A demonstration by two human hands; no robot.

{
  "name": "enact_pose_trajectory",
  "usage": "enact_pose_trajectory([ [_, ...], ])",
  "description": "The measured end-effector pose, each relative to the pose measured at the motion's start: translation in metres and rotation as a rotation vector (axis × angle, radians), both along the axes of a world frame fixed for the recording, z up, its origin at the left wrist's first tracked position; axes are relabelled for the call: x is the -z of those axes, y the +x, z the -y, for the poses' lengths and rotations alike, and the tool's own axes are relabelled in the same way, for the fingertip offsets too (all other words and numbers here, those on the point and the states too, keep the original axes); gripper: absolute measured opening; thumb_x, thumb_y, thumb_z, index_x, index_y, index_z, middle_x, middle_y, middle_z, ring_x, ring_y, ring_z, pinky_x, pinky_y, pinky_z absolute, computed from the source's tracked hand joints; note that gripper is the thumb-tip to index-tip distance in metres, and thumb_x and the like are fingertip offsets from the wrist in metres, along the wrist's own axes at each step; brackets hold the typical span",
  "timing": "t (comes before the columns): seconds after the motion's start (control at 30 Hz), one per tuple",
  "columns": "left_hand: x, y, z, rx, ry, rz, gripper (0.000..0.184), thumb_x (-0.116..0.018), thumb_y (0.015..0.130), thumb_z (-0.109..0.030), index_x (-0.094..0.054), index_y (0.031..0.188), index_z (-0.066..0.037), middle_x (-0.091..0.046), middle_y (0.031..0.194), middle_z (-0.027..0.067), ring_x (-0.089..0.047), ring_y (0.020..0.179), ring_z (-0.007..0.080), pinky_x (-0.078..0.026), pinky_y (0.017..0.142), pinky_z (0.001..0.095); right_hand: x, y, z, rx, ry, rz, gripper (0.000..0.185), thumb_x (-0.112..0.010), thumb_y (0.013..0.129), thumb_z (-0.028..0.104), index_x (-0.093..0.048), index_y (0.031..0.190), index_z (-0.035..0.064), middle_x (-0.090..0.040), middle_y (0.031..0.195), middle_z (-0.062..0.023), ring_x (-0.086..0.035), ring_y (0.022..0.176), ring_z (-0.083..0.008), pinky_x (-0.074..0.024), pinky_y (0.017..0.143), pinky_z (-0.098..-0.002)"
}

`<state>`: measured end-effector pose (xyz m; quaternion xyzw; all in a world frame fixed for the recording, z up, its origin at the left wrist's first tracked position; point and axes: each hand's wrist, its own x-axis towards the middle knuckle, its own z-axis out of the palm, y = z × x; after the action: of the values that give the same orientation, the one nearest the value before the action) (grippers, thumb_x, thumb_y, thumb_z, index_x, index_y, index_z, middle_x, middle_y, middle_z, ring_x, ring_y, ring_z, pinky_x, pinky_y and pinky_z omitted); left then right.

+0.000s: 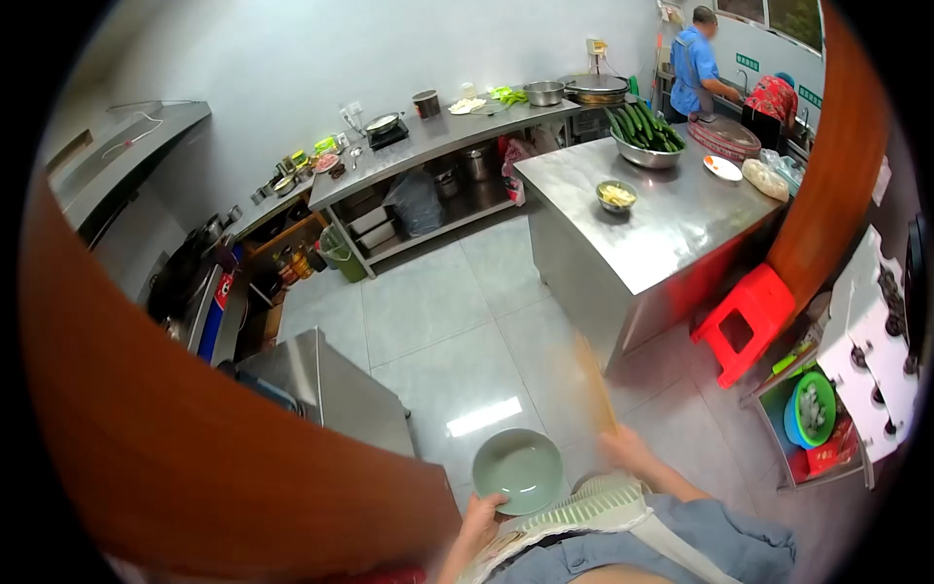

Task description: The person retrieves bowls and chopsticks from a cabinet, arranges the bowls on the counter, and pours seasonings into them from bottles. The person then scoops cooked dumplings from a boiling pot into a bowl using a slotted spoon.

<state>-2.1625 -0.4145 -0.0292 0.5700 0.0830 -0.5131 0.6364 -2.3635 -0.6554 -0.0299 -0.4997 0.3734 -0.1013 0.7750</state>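
My left hand [481,521] grips the rim of a pale green bowl [518,472], thumb over the near edge; nothing shows inside it. In my right hand [628,452] is a long, thin, tan wooden-looking thing [596,384], pointing up and away. Motion smears it, so its exact kind cannot be made out. Both hands are low in the view, in front of my striped apron [593,501], above the tiled floor.
A steel table [671,234] ahead right bears a bowl of cucumbers [647,136] and a small bowl of yellow pieces [616,196]. A red stool [747,321] stands beside it. A steel cabinet [360,399] is at left. Two people [693,73] work at the far sinks.
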Motion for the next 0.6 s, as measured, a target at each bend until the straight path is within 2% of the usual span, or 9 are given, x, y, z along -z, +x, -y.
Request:
enact_pose_trajectory([
  [0.07, 0.003, 0.05, 0.067, 0.015, -0.027, -0.013, 0.042, -0.056, 0.08, 0.006, -0.049, 0.122, 0.007, -0.06, 0.106, 0.0177, -0.067, 0.083, 0.0301, -0.061, 0.069, 0.0453, 0.004, 0.046, 0.058, 0.044, -0.041, 0.006, 0.014, -0.053, 0.102, 0.021, -0.046, 0.096, 0.0099, -0.044, 0.066, 0.0013, -0.035, 0.048, -0.0076, -0.0299, 0.043, -0.0244],
  [0.13, 0.004, 0.091, 0.124, 0.03, -0.03, 0.044, 0.043, -0.054, 0.082, 0.005, -0.046, 0.124, 0.009, -0.058, 0.114, 0.0205, -0.066, 0.094, 0.0331, -0.062, 0.078, 0.0494, 0.011, 0.087, 0.106, 0.16, -0.052, 0.021, 0.015, -0.054, 0.101, 0.021, -0.049, 0.096, 0.0089, -0.045, 0.065, 0.0006, -0.037, 0.048, -0.0081, -0.0303, 0.042, -0.0253],
  [0.17, 0.0, 0.11, 0.145, 0.025, -0.016, 0.044, 0.043, -0.054, 0.082, 0.005, -0.046, 0.124, 0.009, -0.058, 0.114, 0.0205, -0.066, 0.094, 0.0331, -0.062, 0.078, 0.0494, 0.01, 0.107, 0.129, 0.155, -0.039, 0.02, 0.015, -0.054, 0.101, 0.021, -0.049, 0.096, 0.0089, -0.045, 0.065, 0.0006, -0.037, 0.048, -0.0081, -0.0303, 0.042, -0.0253],
  [0.23, -0.012, 0.161, 0.218, -0.002, -0.017, 0.002, 0.046, -0.054, 0.083, 0.006, -0.043, 0.127, 0.011, -0.055, 0.12, 0.0228, -0.064, 0.103, 0.0357, -0.06, 0.086, 0.052, -0.001, 0.164, 0.206, 0.128, -0.094, -0.136, 0.016, -0.055, 0.099, 0.021, -0.05, 0.093, 0.0076, -0.047, 0.064, 0.0, -0.039, 0.048, -0.0085, -0.0311, 0.042, -0.0254],
  [0.3, 0.003, 0.211, 0.256, -0.047, -0.029, -0.003, 0.051, -0.055, 0.082, 0.007, -0.041, 0.131, 0.009, -0.052, 0.124, 0.0231, -0.062, 0.107, 0.0375, -0.058, 0.089, 0.0549, 0.005, 0.229, 0.257, 0.122, -0.069, -0.084, 0.017, -0.056, 0.098, 0.021, -0.051, 0.09, 0.007, -0.048, 0.063, -0.0002, -0.041, 0.049, -0.0083, -0.0315, 0.043, -0.0252],
  [0.33, -0.008, 0.235, 0.28, -0.082, 0.017, -0.003, 0.055, -0.056, 0.081, 0.008, -0.041, 0.133, 0.006, -0.052, 0.125, 0.0219, -0.061, 0.109, 0.0375, -0.057, 0.09, 0.0587, 0.001, 0.264, 0.287, 0.058, -0.069, -0.065, 0.017, -0.056, 0.097, 0.021, -0.051, 0.09, 0.0073, -0.048, 0.064, 0.0, -0.041, 0.049, -0.0081, -0.0314, 0.043, -0.0251],
  [0.47, -0.011, 0.334, 0.348, -0.207, -0.071, -0.003, 0.053, -0.057, 0.079, 0.007, -0.045, 0.13, 0.003, -0.058, 0.119, 0.02, -0.064, 0.104, 0.0375, -0.058, 0.084, 0.0591, -0.024, 0.404, 0.387, -0.178, -0.119, -0.031, 0.018, -0.057, 0.096, 0.022, -0.048, 0.087, 0.0086, -0.047, 0.064, 0.0012, -0.041, 0.05, -0.0071, -0.0322, 0.044, -0.0244],
  [0.6, -0.005, 0.444, 0.4, -0.333, -0.06, 0.064, 0.054, -0.056, 0.079, 0.007, -0.045, 0.131, 0.003, -0.057, 0.121, 0.0206, -0.064, 0.106, 0.0378, -0.058, 0.083, 0.0593, -0.004, 0.559, 0.451, -0.394, -0.123, 0.028, 0.02, -0.057, 0.097, 0.025, -0.048, 0.088, 0.0085, -0.048, 0.065, 0.0015, -0.041, 0.051, -0.0067, -0.0332, 0.045, -0.0239],
])
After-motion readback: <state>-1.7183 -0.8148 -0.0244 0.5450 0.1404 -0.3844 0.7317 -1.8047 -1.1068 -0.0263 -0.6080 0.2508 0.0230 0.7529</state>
